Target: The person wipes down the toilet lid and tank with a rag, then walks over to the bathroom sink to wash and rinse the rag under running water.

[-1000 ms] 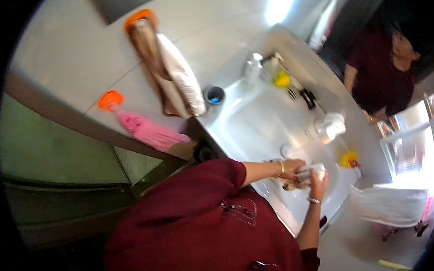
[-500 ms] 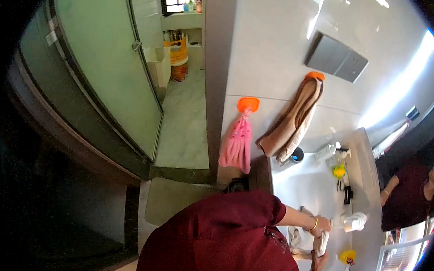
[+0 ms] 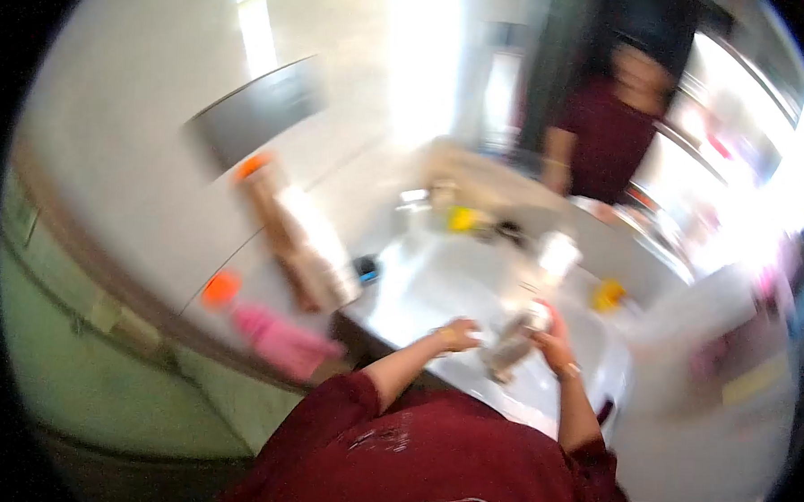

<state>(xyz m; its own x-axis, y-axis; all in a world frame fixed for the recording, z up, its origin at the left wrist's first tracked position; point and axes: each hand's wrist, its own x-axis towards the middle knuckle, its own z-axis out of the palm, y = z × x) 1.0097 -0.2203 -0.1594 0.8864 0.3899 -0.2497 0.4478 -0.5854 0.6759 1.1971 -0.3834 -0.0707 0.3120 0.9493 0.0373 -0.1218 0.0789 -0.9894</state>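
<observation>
Over the white washbasin (image 3: 408,310), my right hand (image 3: 552,343) is closed around the upper end of a greyish-white cloth (image 3: 508,347), which hangs down into the bowl. To the left, above the basin's front edge, my left hand (image 3: 457,335) has its fingers curled in. A small white patch shows at its fingertips, too blurred to name. The two hands are apart, with the cloth between them. Behind the cloth stands a whitish tap (image 3: 559,253), smeared by motion.
A yellow item (image 3: 608,296) sits on the basin's right rim, another yellow item (image 3: 463,220) at the back. A dark cup (image 3: 365,267) stands at the left corner. A brown towel (image 3: 304,238) and a pink towel (image 3: 281,340) hang on the wall. A mirror (image 3: 604,134) is behind.
The view has swung right to face the basin and mirror. My hands, together on the cloth before, have separated; the cloth now hangs from my right hand.
</observation>
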